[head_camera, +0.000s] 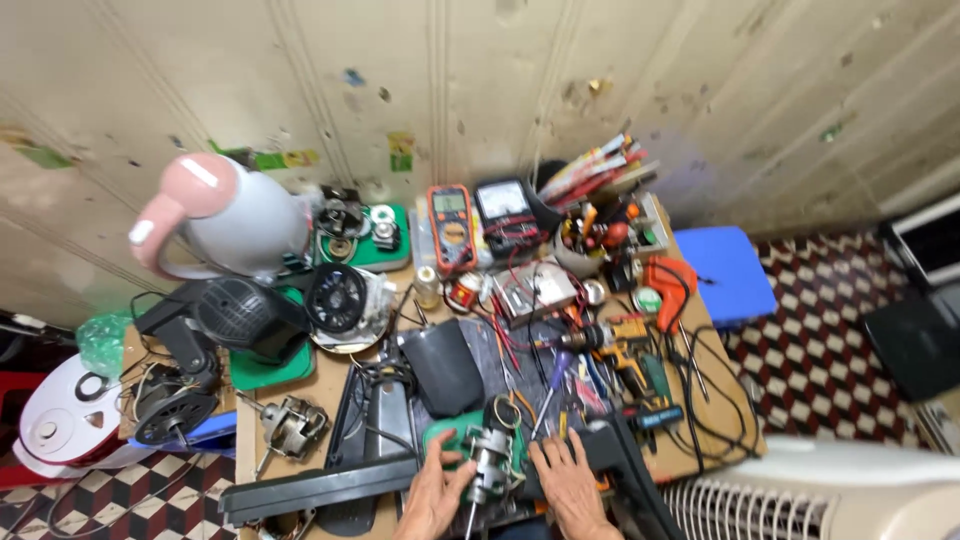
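The left hand (432, 495) cups a small metal motor (490, 470) from its left side, fingers curled against the casing; the right hand (572, 487) lies just to the motor's right, fingers spread and flat on the black mat, holding nothing; the motor stands upright between both hands, its shaft pointing down, at the near edge of the cluttered wooden table (320, 385); a green part (447, 437) sits just behind it; further back lie a dark plastic cover (443, 368), a drill (610, 338) and an orange multimeter (452, 227); a pink and white kettle (225, 220) stands at the far left; a blue stool (733, 275) sits to the right of the table.
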